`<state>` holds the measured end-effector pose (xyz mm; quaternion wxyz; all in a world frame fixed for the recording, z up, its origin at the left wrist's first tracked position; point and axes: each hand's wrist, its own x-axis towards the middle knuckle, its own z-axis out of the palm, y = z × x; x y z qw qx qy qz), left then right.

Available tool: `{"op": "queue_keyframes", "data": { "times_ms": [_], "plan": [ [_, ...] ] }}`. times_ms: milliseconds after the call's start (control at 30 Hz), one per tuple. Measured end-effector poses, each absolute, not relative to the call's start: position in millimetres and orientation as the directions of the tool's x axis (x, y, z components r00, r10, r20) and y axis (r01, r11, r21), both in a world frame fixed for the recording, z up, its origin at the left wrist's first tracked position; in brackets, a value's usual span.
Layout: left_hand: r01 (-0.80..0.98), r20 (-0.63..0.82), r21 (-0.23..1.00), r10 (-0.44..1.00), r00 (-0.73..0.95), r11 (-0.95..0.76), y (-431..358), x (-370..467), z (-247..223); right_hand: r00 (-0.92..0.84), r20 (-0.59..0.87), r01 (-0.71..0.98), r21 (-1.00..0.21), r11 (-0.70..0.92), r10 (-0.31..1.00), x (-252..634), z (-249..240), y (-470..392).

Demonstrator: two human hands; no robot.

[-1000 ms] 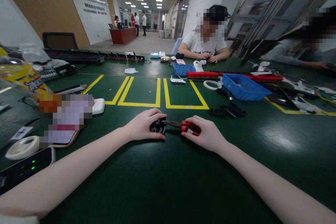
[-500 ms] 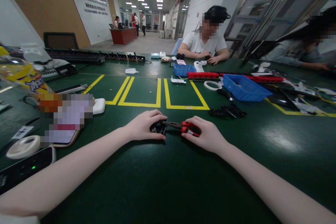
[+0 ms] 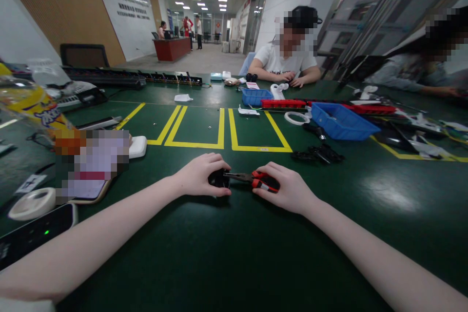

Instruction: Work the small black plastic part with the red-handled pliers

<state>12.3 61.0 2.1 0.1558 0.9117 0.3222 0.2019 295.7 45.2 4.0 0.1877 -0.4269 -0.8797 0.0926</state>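
Observation:
My left hand (image 3: 202, 175) grips a small black plastic part (image 3: 219, 178) between thumb and fingers, low over the green table (image 3: 234, 248). Red-handled needle-nose pliers (image 3: 258, 180) are in my right hand (image 3: 287, 186), pointing left. The pliers' jaw tips reach the near side of the black part, at its upper right edge; whether they pinch anything there I cannot tell. My left fingers cover much of the part.
A pile of black parts (image 3: 317, 154) lies to the right, before a blue bin (image 3: 340, 122). At left are a phone (image 3: 91, 187), a tape roll (image 3: 32, 203), a white case (image 3: 138, 146) and a drink bottle (image 3: 40, 112). A person (image 3: 287, 61) sits opposite.
The black part has turned slightly in my left hand, and the pliers' tips have shifted a little left and down against it. Both hands stay nearly in place.

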Motion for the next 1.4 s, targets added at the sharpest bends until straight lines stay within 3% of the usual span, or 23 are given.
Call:
{"op": "queue_keyframes", "data": {
  "times_ms": [700,1000,1400],
  "plan": [
    [0.524,0.299,0.357,0.627,0.719,-0.773,60.9,12.1,0.5,-0.561,0.387,0.715,-0.220,0.664,0.732,296.5,3.0,45.9],
    [0.526,0.282,0.393,0.644,0.711,-0.754,61.6,11.6,-0.2,-0.567,0.459,0.710,-0.147,0.688,0.684,295.8,3.2,46.2],
    [0.537,0.251,0.387,0.646,0.721,-0.750,62.3,11.1,0.6,-0.572,0.463,0.716,-0.121,0.687,0.677,295.5,4.6,46.0]
  ]
}}
